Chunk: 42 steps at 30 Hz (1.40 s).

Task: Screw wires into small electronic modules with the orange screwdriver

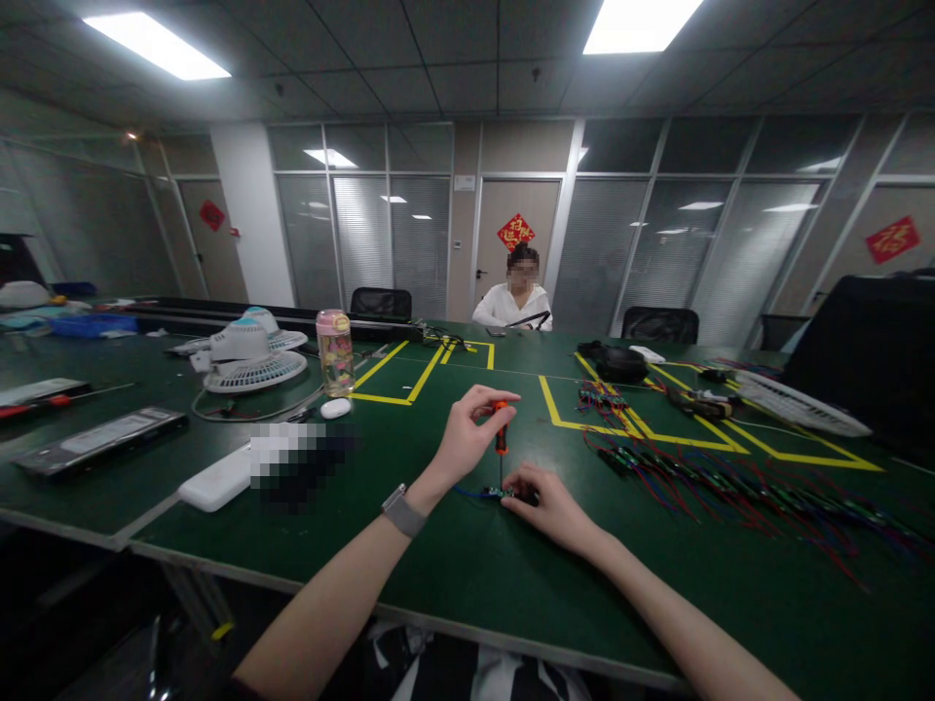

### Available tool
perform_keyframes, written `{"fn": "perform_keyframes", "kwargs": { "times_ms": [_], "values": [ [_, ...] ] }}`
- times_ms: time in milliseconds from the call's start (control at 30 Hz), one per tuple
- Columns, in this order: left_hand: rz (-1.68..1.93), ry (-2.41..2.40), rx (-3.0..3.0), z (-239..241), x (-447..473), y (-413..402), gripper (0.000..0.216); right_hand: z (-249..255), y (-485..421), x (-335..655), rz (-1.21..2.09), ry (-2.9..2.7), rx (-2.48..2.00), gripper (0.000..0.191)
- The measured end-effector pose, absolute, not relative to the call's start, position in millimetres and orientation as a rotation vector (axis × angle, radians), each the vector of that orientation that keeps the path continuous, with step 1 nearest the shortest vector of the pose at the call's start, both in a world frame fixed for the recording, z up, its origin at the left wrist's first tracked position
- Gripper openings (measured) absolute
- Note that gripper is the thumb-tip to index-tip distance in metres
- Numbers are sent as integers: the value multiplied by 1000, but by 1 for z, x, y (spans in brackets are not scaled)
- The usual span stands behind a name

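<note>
My left hand [471,425] is closed round the orange and black handle of a screwdriver [502,443], which stands upright with its tip down at a small green circuit board [494,493]. The board lies on the green table [438,560], and a blue wire runs off its left side. At the board's right edge, my right hand [544,497] pinches it between thumb and fingers. The fingers partly cover the board, so the exact spot the tip touches is too small to make out.
Rows of circuit boards with red and blue wires [701,482] lie to the right, near a white keyboard [800,401]. On the left are a bottle [336,355], a white fan [252,355], a white power strip [226,472] and a hard drive [102,438]. A person [515,302] sits opposite.
</note>
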<state>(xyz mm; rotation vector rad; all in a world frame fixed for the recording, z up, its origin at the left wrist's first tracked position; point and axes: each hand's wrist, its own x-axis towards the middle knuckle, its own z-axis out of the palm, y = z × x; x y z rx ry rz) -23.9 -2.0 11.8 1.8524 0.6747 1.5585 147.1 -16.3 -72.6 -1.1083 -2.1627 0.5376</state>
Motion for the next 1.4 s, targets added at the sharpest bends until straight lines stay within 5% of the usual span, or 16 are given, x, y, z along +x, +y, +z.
{"fn": "perform_keyframes", "kwargs": {
  "times_ms": [1400],
  "values": [
    [1415, 590, 1902, 12, -23, -5, 34, -75, -16, 146, 540, -2123, -1111, 5]
  ]
}}
